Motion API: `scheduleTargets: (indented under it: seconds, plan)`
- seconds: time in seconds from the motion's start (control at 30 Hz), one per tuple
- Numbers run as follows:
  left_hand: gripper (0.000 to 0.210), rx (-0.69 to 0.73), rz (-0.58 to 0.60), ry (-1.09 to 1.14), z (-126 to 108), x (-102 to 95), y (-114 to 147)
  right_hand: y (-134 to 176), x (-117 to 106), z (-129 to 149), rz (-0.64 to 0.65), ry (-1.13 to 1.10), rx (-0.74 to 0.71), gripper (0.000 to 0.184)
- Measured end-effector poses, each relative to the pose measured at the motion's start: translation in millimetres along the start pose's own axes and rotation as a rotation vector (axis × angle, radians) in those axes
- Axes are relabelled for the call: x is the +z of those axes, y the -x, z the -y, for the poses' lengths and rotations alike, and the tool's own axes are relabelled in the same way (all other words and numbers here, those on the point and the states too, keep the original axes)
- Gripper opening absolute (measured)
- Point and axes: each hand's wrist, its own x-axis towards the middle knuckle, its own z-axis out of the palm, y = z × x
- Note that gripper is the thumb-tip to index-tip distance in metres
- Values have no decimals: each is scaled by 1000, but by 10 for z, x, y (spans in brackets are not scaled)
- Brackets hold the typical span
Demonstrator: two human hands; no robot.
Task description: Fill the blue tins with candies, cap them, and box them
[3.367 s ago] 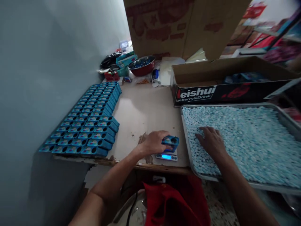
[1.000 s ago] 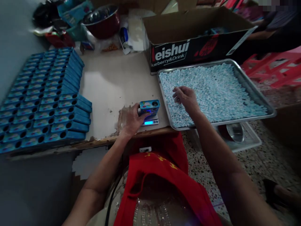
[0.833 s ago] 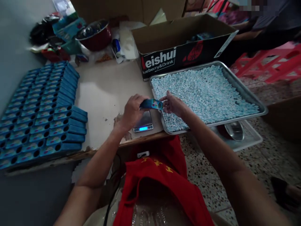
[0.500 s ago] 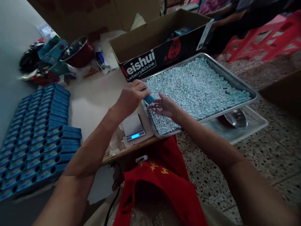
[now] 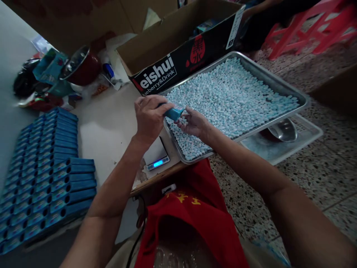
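A red apron [image 5: 192, 216] with yellow markings is noted nearest the camera. Just beyond it, at the table edge, a digital scale [image 5: 156, 156] is found with its display lit blue; its digits cannot be read. To the left, blue boxes [image 5: 47, 182] are stacked in close rows, each with a dark round hole in the visible end.

A single small box [image 5: 173, 113], also blue, is clamped in the left hand [image 5: 150, 113], between thumb and fingers. It is held tilted over the left edge of a metal tray [image 5: 275, 82], beyond the scale, with its end directed at the right hand [image 5: 194, 123]. The right hand's fingers are loosely curled at that end; whether they are closed on anything cannot be told.

The tray is spread with pale blue and white pellets [image 5: 220, 100]. Below its right side, a metal bowl [image 5: 286, 130] is seen on a translucent plastic tray [image 5: 308, 136].

Farther off, an open carton [image 5: 181, 63] with a black printed side is placed behind the metal tray. A red basin [image 5: 87, 69] is located to its left, and red plastic stools [image 5: 295, 37] are observed at upper right, near another person's forearm [image 5: 259, 9].
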Motion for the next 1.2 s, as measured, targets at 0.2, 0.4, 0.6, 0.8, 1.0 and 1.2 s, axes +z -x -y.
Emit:
scheduleTargets:
  seconds: [0.2, 0.4, 0.6, 0.8, 1.0, 1.2]
  plan:
    - [47, -369, -254, 295, 345, -13, 506, 224, 119, 113, -109, -52, 74, 26]
    - [57, -669, -335, 545, 323, -180, 1400, 389, 183, 153, -69, 40, -49, 17]
    - [60, -798, -305, 642, 115, -194, 1922, 437, 159, 50, -61, 476, -289, 3]
    - [69, -715, -301, 571, 116, -196, 2036, 425, 104, 37, -186, 855, -476, 20]
    - [75, -659, -421, 574, 121, -454, 2120, 382, -21, 126, -154, 696, -428, 20]
    - [38, -784, -545, 464, 73, -621, 2285, 304, -129, 159, -100, 436, -270, 11]
